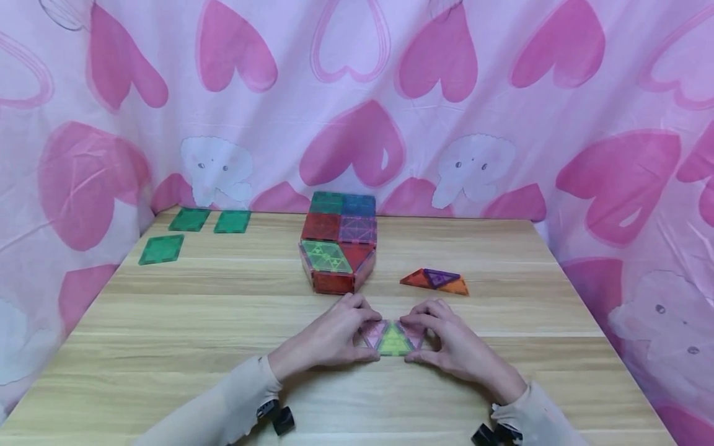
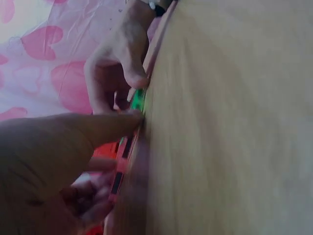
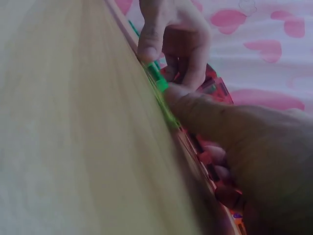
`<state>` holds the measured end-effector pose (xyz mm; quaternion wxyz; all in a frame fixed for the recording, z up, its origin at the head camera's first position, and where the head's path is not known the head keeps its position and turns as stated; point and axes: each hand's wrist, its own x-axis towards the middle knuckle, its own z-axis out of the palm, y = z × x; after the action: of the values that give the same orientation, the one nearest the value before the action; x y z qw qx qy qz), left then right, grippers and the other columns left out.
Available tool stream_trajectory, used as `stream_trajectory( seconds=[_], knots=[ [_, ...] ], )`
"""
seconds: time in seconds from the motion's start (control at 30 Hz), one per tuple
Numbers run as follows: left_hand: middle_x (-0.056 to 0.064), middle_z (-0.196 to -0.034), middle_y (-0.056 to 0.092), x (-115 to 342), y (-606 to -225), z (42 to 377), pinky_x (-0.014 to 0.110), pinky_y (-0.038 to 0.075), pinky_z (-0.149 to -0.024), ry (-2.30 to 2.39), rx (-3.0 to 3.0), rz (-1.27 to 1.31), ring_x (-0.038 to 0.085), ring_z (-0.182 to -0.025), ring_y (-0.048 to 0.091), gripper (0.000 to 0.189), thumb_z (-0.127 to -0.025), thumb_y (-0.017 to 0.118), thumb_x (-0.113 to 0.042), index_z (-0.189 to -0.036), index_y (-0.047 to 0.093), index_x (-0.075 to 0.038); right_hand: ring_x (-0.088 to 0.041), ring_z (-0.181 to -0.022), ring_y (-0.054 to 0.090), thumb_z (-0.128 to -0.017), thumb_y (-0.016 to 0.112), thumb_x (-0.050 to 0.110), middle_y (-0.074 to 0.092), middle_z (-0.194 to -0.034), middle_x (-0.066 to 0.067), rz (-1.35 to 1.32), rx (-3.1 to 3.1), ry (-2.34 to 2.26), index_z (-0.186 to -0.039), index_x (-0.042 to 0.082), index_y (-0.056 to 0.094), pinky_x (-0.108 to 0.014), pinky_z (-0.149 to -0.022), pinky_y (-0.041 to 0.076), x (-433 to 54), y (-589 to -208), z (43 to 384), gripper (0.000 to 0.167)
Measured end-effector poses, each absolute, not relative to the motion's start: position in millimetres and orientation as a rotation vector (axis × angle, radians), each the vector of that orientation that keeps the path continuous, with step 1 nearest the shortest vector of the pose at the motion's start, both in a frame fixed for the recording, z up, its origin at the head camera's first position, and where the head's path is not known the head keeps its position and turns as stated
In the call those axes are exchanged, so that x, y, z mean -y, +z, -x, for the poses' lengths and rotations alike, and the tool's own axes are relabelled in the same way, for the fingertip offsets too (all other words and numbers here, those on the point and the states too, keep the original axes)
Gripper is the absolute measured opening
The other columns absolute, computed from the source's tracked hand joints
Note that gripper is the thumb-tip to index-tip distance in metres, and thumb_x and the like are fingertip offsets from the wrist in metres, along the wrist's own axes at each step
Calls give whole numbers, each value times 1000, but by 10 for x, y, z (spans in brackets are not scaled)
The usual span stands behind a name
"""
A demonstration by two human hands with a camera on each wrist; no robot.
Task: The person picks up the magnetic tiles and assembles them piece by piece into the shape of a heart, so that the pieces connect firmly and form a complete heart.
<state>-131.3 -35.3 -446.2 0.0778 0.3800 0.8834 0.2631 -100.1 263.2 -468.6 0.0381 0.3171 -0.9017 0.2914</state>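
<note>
My left hand [image 1: 337, 337] and right hand [image 1: 454, 344] meet low over the table around a flat row of triangular magnetic tiles. In the middle of the row is a yellow-green triangle tile [image 1: 394, 341]. A pink triangle tile [image 1: 374, 333] lies at its left, and a second pink triangle tile [image 1: 413, 332] at its right. Each hand pinches its end of the row between thumb and fingers, thumbs on the near edge. From the left wrist view, the thumb of the left hand [image 2: 54, 152] presses the row's green edge [image 2: 138, 99]. Fingers partly hide both pink tiles.
Behind the hands stands a block built of coloured magnetic tiles [image 1: 333, 282]. A flat strip of orange and purple triangle tiles [image 1: 442, 278] lies right of it. Several green tiles, including a diamond one [image 1: 161, 249], lie at the far left. A pink curtain [image 1: 357, 80] borders the table.
</note>
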Motion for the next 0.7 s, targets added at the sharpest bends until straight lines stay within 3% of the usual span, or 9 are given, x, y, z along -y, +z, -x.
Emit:
stream_trajectory(
  seconds=[0.17,0.3,0.5,0.6,0.7],
  knots=[
    [-2,-122,74,397,-4404,1380,25,57,-89,871,-2568,-1200,6,-103,65,39,-109,75,-36,-140,77,-12,-10,-117,70,-101,84,26,74,-128,13,-962,2628,1001,-131,22,79,-37,-98,61,-2669,-4698,1038,30],
    [-5,-116,78,363,-4395,1415,28,61,-93,978,-2562,-1158,3,-101,69,27,-117,60,-29,-130,79,-14,-7,-101,73,-102,81,10,77,-117,12,-930,2566,1068,-123,22,79,-29,-86,62,-2664,-4700,1072,24],
    [-10,-108,76,338,-4422,1427,23,59,-86,1024,-2526,-1168,-1,-93,65,16,-112,70,-22,-124,78,-16,-6,-94,71,-96,88,11,76,-111,16,-887,2636,1215,-118,27,78,-27,-81,61,-2632,-4736,1053,30],
    [-7,-120,78,402,-4317,1425,23,60,-92,1060,-2509,-1235,1,-103,69,27,-108,77,-25,-132,77,-14,-8,-94,71,-97,88,15,77,-109,16,-880,2663,1293,-116,31,79,-28,-83,60,-2644,-4757,1036,26],
    [-6,-135,76,594,-4067,1478,32,60,-104,1181,-2535,-1292,10,-120,72,41,-103,83,-28,-142,74,-16,-9,-92,70,-98,87,15,77,-105,12,-875,2662,1340,-113,32,79,-28,-82,58,-2692,-4779,1018,24]
  ],
)
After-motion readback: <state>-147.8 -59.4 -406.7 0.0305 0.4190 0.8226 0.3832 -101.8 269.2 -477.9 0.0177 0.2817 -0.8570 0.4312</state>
